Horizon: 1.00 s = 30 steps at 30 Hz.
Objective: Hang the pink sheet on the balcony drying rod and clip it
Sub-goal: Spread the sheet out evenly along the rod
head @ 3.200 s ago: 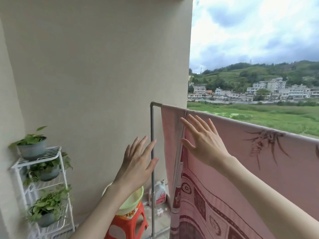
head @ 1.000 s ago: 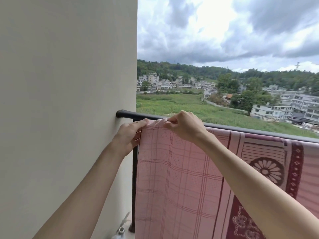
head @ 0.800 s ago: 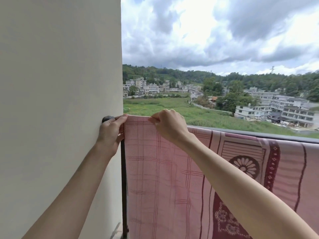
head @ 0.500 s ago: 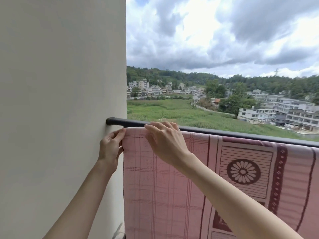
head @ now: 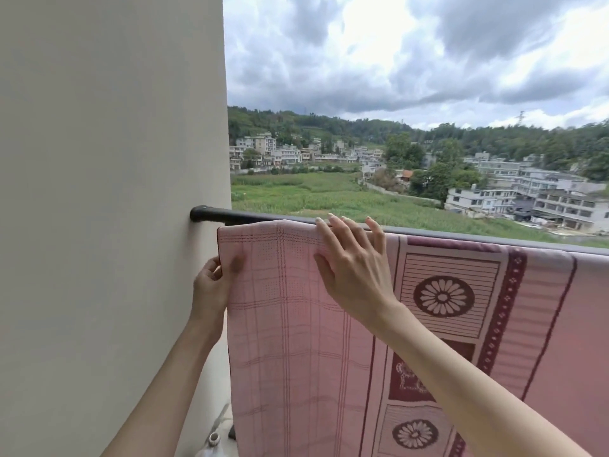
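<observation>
The pink sheet [head: 290, 324], checked at its left end and patterned with dark red flowers further right, hangs over the dark drying rod [head: 237, 215]. Its left edge stops a little short of the wall. My left hand [head: 211, 288] pinches that left edge just below the rod, with the fingers behind the cloth. My right hand [head: 352, 268] lies flat on the sheet's front with fingers spread, the fingertips reaching the rod's top. No clip is in view.
A beige wall [head: 108, 209] fills the left side, and the rod ends in it. At the bottom, by the wall, the top of a clear bottle [head: 212, 440] shows. Beyond the rod lie fields, houses and a cloudy sky.
My right hand has let go of the top edge and opened flat on the cloth. My left hand has slid lower down the sheet's left edge. More bare rod shows by the wall.
</observation>
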Each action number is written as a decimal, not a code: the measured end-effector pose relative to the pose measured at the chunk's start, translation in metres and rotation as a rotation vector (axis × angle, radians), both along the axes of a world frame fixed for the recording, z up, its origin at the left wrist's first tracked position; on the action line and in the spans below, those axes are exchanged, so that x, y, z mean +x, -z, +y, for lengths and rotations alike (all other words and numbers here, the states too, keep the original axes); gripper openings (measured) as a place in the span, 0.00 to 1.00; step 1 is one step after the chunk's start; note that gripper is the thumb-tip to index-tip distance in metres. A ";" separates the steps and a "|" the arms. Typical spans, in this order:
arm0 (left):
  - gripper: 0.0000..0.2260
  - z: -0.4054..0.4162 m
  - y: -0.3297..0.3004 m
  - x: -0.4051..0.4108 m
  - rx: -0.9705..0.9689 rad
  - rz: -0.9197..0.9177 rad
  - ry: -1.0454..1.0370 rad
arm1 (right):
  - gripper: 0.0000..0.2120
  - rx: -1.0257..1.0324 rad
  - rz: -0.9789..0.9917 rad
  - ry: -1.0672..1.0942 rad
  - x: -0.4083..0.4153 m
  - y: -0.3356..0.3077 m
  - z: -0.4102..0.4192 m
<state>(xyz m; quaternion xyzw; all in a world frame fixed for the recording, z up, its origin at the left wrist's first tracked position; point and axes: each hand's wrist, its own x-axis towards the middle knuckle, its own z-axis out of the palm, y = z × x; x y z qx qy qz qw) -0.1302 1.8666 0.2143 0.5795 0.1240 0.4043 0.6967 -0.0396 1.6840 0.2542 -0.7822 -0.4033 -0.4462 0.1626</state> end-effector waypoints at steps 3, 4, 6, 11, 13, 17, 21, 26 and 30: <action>0.13 -0.006 0.031 -0.009 0.074 0.072 -0.008 | 0.22 0.017 -0.052 -0.056 -0.007 0.021 0.002; 0.16 -0.005 0.042 -0.013 0.070 0.059 -0.052 | 0.22 0.011 -0.047 -0.076 -0.011 0.035 0.001; 0.25 -0.001 0.065 -0.021 0.051 0.018 -0.126 | 0.23 -0.036 0.024 -0.095 -0.019 0.076 -0.003; 0.09 -0.020 0.119 -0.037 0.031 0.149 0.024 | 0.25 -0.318 0.335 0.003 -0.027 0.202 -0.029; 0.06 -0.031 0.147 -0.042 0.013 0.200 0.073 | 0.26 -0.375 0.453 0.022 -0.028 0.237 -0.041; 0.07 -0.057 0.213 -0.052 -0.028 0.337 0.099 | 0.27 -0.428 0.693 0.062 -0.028 0.296 -0.063; 0.06 -0.086 0.306 -0.063 -0.051 0.500 0.074 | 0.24 -0.459 0.944 0.036 -0.028 0.376 -0.090; 0.22 -0.115 0.430 -0.069 -0.018 0.634 -0.031 | 0.25 -0.434 1.206 -0.002 -0.028 0.487 -0.121; 0.08 -0.138 0.512 -0.062 -0.020 0.619 -0.056 | 0.28 -0.096 1.647 0.057 -0.033 0.580 -0.129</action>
